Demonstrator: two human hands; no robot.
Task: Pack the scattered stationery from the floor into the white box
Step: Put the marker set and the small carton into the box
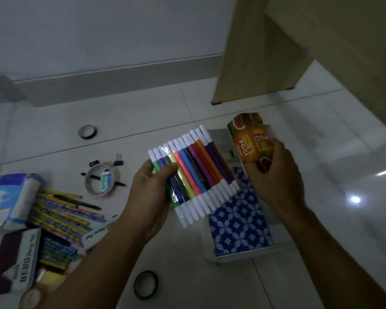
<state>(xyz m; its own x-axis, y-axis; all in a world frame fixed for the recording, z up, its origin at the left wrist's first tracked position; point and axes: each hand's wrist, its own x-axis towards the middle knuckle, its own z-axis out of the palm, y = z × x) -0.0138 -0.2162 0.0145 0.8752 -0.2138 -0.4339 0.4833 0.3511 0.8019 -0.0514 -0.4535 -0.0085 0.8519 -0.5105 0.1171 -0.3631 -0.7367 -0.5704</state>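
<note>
My left hand (153,192) grips a plastic-wrapped set of coloured markers (194,172) with white caps, held above the floor just left of the white box (212,253). My right hand (274,172) holds an orange carton marked POCI (250,139) over the far end of the box. Inside the box lies a blue item with a white floral pattern (239,221). On the floor at the left lie packs of pencils (60,219), a black pen (80,202) and a box labelled HERO (25,266).
Three tape rolls lie on the tiles: one at the back (87,132), a pale one with binder clips beside it (101,179), a black one near me (145,284). A blue-white packet (7,197) is far left. A wooden furniture panel (254,52) stands behind the box.
</note>
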